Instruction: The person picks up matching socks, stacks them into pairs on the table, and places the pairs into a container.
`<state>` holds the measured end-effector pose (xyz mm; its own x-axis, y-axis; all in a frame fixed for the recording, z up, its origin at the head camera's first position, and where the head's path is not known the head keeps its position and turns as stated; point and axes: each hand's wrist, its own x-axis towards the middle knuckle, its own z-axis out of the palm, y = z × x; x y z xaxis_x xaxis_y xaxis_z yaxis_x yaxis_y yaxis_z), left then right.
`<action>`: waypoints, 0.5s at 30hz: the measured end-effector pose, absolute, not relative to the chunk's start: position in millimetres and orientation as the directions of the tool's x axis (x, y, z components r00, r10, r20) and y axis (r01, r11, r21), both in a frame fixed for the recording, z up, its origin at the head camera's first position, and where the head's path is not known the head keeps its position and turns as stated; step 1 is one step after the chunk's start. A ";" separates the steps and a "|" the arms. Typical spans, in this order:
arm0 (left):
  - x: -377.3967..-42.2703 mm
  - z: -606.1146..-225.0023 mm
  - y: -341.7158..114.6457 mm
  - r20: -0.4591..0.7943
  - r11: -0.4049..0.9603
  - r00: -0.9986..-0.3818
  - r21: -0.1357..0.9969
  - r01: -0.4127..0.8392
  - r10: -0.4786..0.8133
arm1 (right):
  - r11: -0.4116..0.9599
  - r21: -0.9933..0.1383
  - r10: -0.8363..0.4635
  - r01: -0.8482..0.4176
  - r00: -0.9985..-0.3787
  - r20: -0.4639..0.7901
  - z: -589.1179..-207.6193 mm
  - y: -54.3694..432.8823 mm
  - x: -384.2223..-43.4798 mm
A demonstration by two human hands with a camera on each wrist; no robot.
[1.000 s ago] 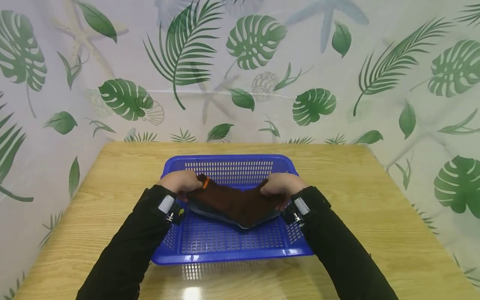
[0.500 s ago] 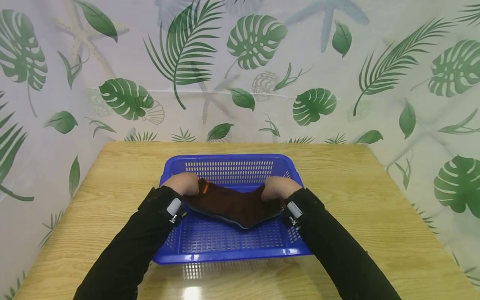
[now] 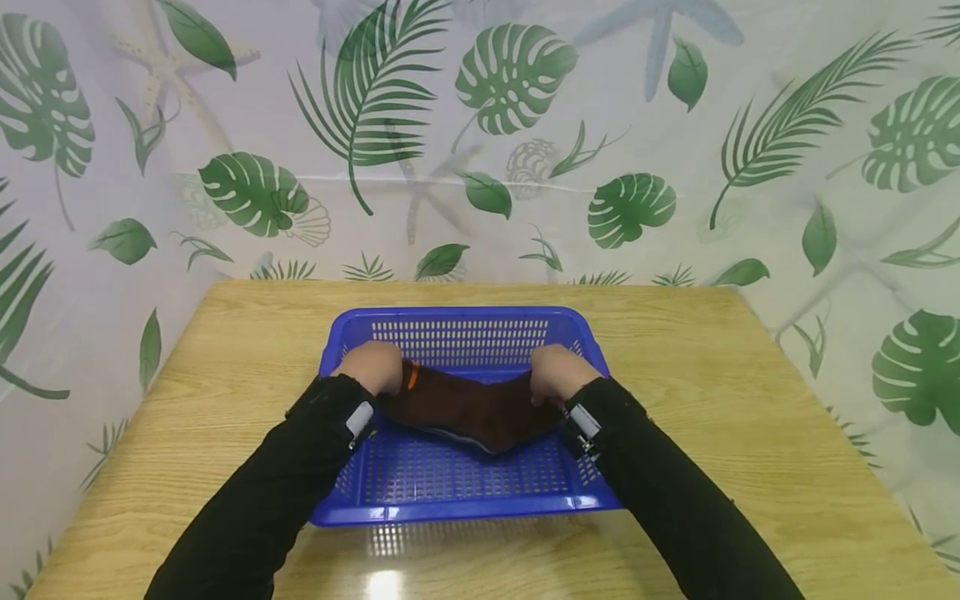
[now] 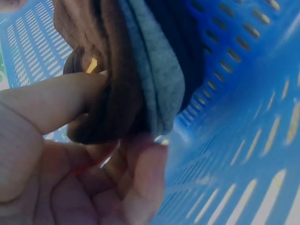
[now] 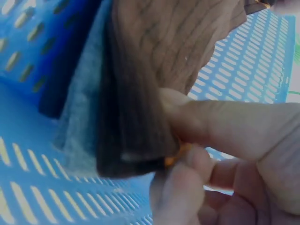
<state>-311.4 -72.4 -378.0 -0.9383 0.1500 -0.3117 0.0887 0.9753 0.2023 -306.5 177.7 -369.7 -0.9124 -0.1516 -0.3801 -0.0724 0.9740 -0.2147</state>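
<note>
A brown sock (image 3: 457, 404) with an orange stripe lies bent across the blue plastic basket (image 3: 480, 512), on top of other socks. In the left wrist view a grey sock (image 4: 159, 65) and a dark one (image 4: 185, 42) show beneath it. My left hand (image 3: 378, 367) pinches the brown sock's left end between thumb and fingers. At the opposite end, my right hand (image 3: 557, 372) pinches the same brown sock, near a bit of orange seen in the right wrist view. The grey sock (image 5: 84, 112) hangs beside that grip. From the head view, most fingertips are hidden.
The basket has slotted walls around both hands and stands on a light wooden table (image 3: 697, 400). Behind and beside the table hangs a white cloth (image 3: 465, 225) printed with green leaves.
Both hands have rolled over and sunk slightly at the sock's ends, the left one moving a little right. Their fingertips show less now. The sock and basket stay nearly in place.
</note>
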 end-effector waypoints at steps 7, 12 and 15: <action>-308.3 -370.2 -51.1 0.010 0.901 -0.918 0.187 0.392 0.397 | 0.918 -0.211 -0.371 -0.336 -0.916 -0.152 -362.7 165.4 -305.1; -310.4 -382.6 -27.9 -0.107 0.727 -0.728 0.253 0.638 0.677 | 0.794 -0.306 -0.605 -0.525 -0.729 -0.319 -370.5 146.0 -306.5; -309.5 -393.6 -18.7 -0.269 0.726 -0.675 0.293 0.622 0.687 | 0.802 -0.321 -0.598 -0.504 -0.680 -0.425 -380.9 139.3 -307.2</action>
<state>-309.5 -18.7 -393.6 -0.6750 0.6869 -0.2694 0.6219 0.7261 0.2932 -307.2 139.3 -380.9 -0.6799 -0.5978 -0.4247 -0.5042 0.8017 -0.3211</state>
